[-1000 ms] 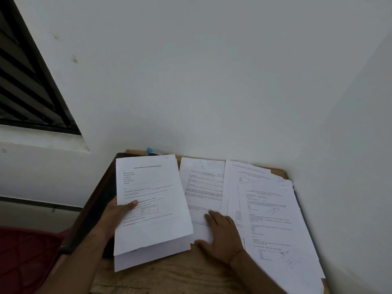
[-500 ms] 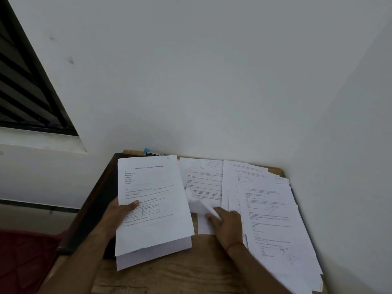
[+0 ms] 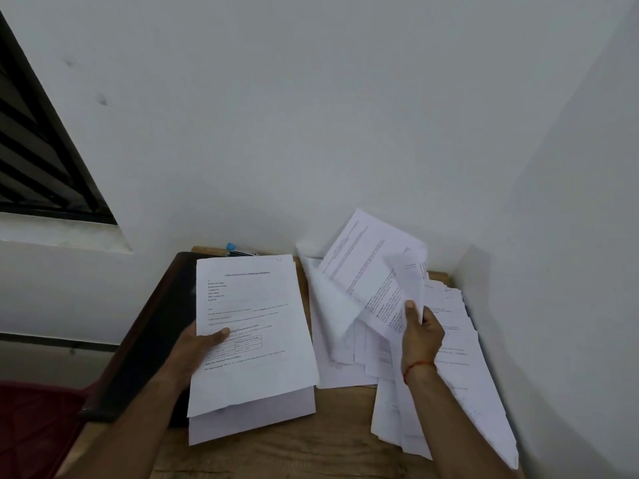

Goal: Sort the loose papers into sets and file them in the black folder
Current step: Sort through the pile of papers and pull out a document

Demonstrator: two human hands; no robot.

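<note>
Lower centre, the left grip [image 3: 193, 350] clamps a printed set [image 3: 256, 305], long axis vertical, heading uppermost; the right grip [image 3: 423, 333] pinches lifted sheets [image 3: 366, 271] slanting toward upper left.

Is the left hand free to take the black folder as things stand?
Probably not yet: the left hand grips the paper set above the black folder, which lies right beneath it.

Looks like a plain office corner: small wooden counter [image 3: 276, 454] against bare white walls [image 3: 311, 133], printed white forms [image 3: 249, 323], dark louvred window [image 3: 34, 160].
</note>
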